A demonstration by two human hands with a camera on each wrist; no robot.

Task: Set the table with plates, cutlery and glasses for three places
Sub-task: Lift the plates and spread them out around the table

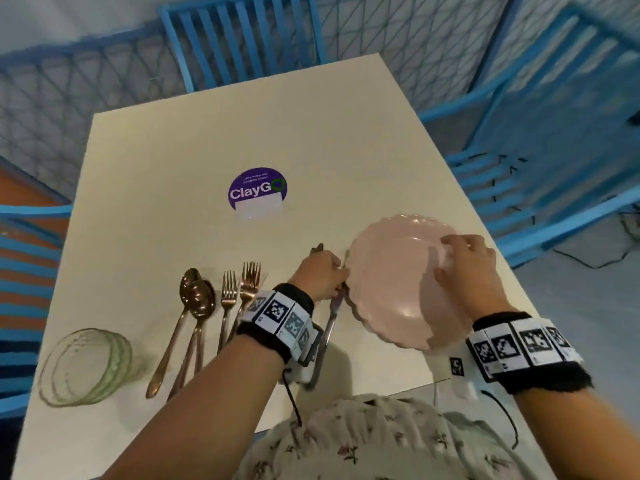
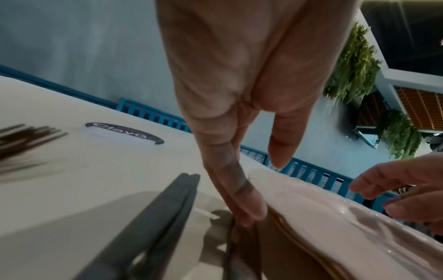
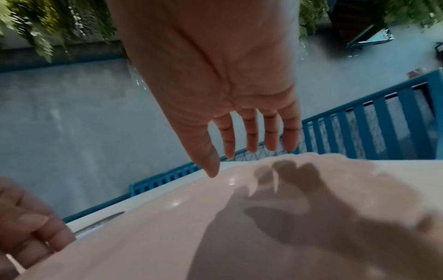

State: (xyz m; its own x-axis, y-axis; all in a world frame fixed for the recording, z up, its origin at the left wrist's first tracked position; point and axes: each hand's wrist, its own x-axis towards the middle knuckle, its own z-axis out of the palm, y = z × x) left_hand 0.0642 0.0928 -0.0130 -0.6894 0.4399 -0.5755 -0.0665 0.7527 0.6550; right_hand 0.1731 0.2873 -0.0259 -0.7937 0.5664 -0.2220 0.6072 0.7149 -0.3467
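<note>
A stack of pink scalloped plates (image 1: 391, 282) lies near the table's front right edge. My left hand (image 1: 337, 271) grips the top plate's left rim, fingers (image 2: 242, 200) curled under it and thumb above; the plate (image 2: 335, 217) looks tipped up on that side. My right hand (image 1: 446, 258) hovers over the plate's right part with straight, spread fingers (image 3: 251, 140), casting a shadow on the plate (image 3: 167, 236). Knives (image 1: 327, 337) lie beside the plate under my left wrist. Forks (image 1: 239, 292), spoons (image 1: 194, 306) and stacked green glasses (image 1: 86, 365) lie further left.
The cream table (image 1: 207, 140) carries a purple round sticker (image 1: 258, 194) at its middle. Blue slatted chairs stand at the far end (image 1: 235, 39) and along the right side (image 1: 540, 188); another is at the left edge. Bare tabletop stretches beyond the sticker.
</note>
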